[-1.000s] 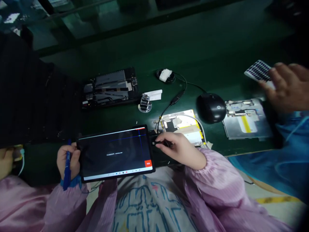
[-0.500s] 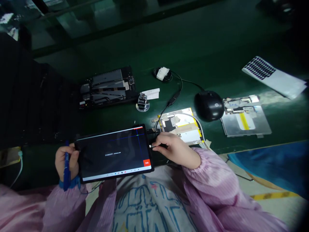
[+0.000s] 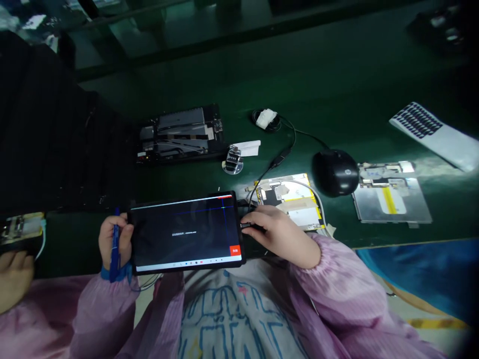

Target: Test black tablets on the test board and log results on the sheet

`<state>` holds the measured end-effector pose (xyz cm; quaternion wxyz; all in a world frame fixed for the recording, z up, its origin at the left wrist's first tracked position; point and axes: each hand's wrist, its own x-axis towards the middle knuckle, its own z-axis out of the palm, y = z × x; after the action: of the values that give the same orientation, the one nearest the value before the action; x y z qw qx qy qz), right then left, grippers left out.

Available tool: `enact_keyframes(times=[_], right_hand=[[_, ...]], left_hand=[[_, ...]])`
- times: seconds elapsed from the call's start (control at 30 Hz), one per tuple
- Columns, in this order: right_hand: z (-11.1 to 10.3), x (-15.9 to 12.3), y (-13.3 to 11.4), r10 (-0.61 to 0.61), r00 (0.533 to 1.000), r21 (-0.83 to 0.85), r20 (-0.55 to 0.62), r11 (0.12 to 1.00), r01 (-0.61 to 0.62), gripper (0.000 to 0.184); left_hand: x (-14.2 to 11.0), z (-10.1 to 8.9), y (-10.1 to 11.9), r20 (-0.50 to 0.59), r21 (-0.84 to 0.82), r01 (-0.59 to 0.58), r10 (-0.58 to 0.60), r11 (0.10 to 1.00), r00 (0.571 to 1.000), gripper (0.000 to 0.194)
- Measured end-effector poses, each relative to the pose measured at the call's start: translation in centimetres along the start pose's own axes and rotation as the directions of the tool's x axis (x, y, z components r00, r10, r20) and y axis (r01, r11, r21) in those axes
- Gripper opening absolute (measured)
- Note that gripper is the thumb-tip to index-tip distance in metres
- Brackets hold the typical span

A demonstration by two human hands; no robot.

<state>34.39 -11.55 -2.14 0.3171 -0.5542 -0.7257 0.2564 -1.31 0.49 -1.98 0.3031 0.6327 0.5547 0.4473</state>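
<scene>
A tablet (image 3: pixel 183 239) with a mostly dark screen, a blue crosshair and a red box at its lower right is held just above the bench's front edge. My left hand (image 3: pixel 115 239) grips its left end, thumb on the front. A blue pen (image 3: pixel 115 252) is also in that hand, upright against the fingers. At the tablet's right edge, my right hand (image 3: pixel 275 229) pinches a dark cable plug (image 3: pixel 246 225). The plug's tip meets the edge; how deep it sits, I cannot tell. Its black cable (image 3: pixel 264 174) runs up behind the fingers.
Behind the tablet lie an opened device (image 3: pixel 181 134) and a tally counter (image 3: pixel 233 157). A taped circuit assembly (image 3: pixel 299 199), a black mouse (image 3: pixel 336 172), a metal-backed assembly (image 3: pixel 407 204) and a label sheet (image 3: pixel 430 132) lie rightward. Another person's hand (image 3: pixel 15 279) is at far left.
The scene has shifted rightward in view. Less of the plug's metal tip shows at the tablet's edge. A co-worker's hand has come into view at far left. Both my hands keep their holds.
</scene>
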Motion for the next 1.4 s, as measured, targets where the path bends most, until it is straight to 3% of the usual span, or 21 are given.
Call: enact_keyframes(times=[0.2,0.47,0.9,1.07,1.2,1.3,1.4], right_hand=[[0.1,-0.1,-0.4,-0.104,0.995,-0.145,0.009,0.984,0.104,0.010],[0.3,-0.1,-1.1,-0.138,0.990,-0.219,0.000,0.966,0.135,0.013],[0.4,-0.1,-1.1,-0.140,0.990,-0.218,0.005,0.966,0.138,0.011],[0.3,0.4,-1.4,-0.141,0.987,-0.317,0.081,0.935,0.159,0.012],[-1.0,0.9,-1.3,-0.081,0.993,-0.373,0.087,0.922,0.107,0.016],[-2.8,1.0,-0.7,-0.010,1.000,-0.313,-0.013,0.950,0.005,0.022],[-4.1,1.6,0.4,0.096,0.988,-0.205,-0.124,0.971,-0.121,0.013]], left_hand=[[-0.5,0.2,0.8,0.071,-0.085,0.050,-0.044,0.995,0.996,0.037],[-1.0,-0.3,0.3,0.119,-0.093,0.119,-0.108,0.989,0.987,0.029],[-0.9,-0.2,0.7,0.127,-0.069,0.087,-0.077,0.994,0.989,0.032],[-0.8,-0.2,0.3,0.139,-0.039,0.062,-0.056,0.997,0.989,0.030],[-0.5,-0.4,0.4,0.144,0.003,0.041,-0.042,0.999,0.989,0.029],[-0.3,-0.6,0.3,0.104,0.018,0.020,-0.021,1.000,0.994,0.029],[-0.2,-0.5,0.1,0.126,-0.035,0.037,-0.033,0.999,0.992,0.031]])
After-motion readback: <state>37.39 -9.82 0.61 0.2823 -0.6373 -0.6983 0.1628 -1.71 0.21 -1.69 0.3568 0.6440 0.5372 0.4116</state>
